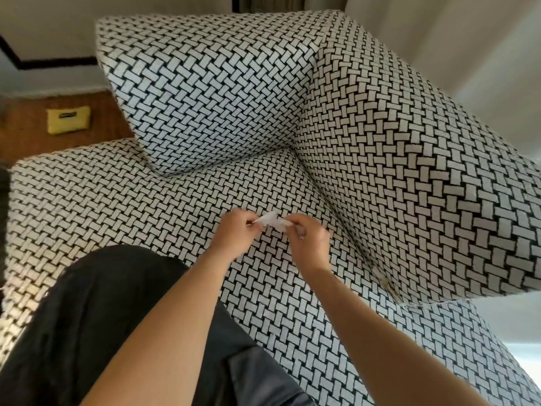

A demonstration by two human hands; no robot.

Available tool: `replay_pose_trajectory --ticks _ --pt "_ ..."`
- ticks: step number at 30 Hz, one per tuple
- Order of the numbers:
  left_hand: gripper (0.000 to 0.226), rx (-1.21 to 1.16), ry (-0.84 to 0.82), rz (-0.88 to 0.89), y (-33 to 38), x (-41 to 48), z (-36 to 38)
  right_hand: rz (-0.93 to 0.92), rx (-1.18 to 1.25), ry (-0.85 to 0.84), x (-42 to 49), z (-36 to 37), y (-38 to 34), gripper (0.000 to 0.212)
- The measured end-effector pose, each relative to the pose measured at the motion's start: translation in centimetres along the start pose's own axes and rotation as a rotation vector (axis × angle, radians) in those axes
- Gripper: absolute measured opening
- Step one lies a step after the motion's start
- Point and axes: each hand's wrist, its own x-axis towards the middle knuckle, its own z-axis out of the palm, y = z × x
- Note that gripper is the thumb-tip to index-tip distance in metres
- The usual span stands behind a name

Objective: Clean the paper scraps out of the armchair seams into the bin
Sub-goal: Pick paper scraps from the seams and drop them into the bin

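Two hands, left hand (pixel 236 232), right hand (pixel 307 240), pinch paper scrap (pixel 272 220) above armchair (pixel 146 206) seat.

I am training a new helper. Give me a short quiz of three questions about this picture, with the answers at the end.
1. True or false: only the right hand pinches the paper scrap.
2. Where is the scrap? A) tucked into a seam B) held over the armchair seat C) lying on the floor
3. Fill in: the small pouch on the wooden floor is ____ in colour.
Key: 1 false, the left hand pinches it too; 2 B; 3 yellow.
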Motion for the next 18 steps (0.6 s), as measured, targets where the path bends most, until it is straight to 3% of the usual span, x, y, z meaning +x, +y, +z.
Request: replay_pose_trajectory --ticks 8,18 --pt "0.03 0.019 0.016 -0.159 -4.5 -3.1 -10.4 0.021 0.097 -0.363 1.1 4.5 -9.7 0.019" --pt "0.021 -0.011 0.245 -0.324 -14.4 -11.3 -20.1 -0.138 0.018 -0.619 -2.0 15.2 -21.6 0.018"
